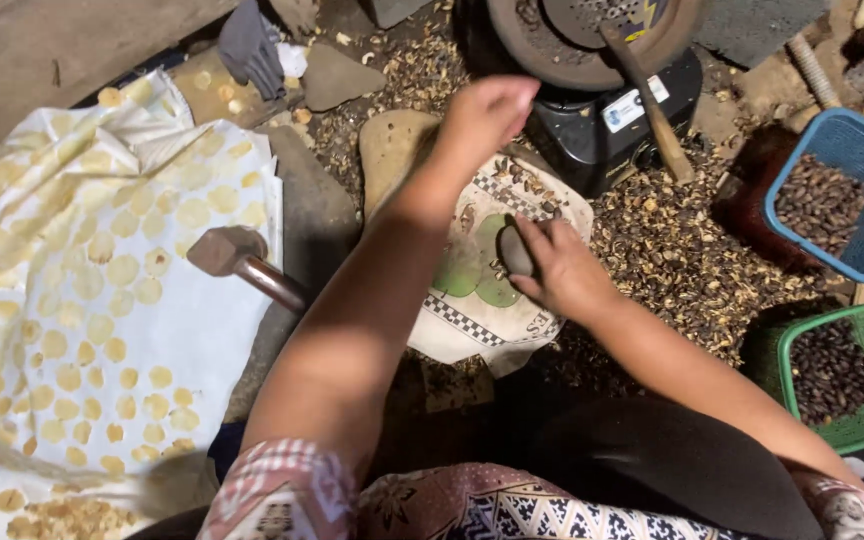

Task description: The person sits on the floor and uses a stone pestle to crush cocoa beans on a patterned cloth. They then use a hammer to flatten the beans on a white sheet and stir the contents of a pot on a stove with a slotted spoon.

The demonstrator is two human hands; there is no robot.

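Right hand (562, 268): closed around a dark stone (515, 250), poised over the printed sack (472, 300). Left hand (482, 112): fingers curled, grip undeterminable, reaching toward the stove (592, 130). Hammer (237, 258) parked alongside.

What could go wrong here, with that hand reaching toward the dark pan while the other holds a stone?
The left hand reaches close to the dark pan on the black stove; if that is hot, a burn seems possible. The right hand grips a dark stone over the printed cloth, so fingers might get pinched. Shell bits litter the ground and could mix into the blue basket.
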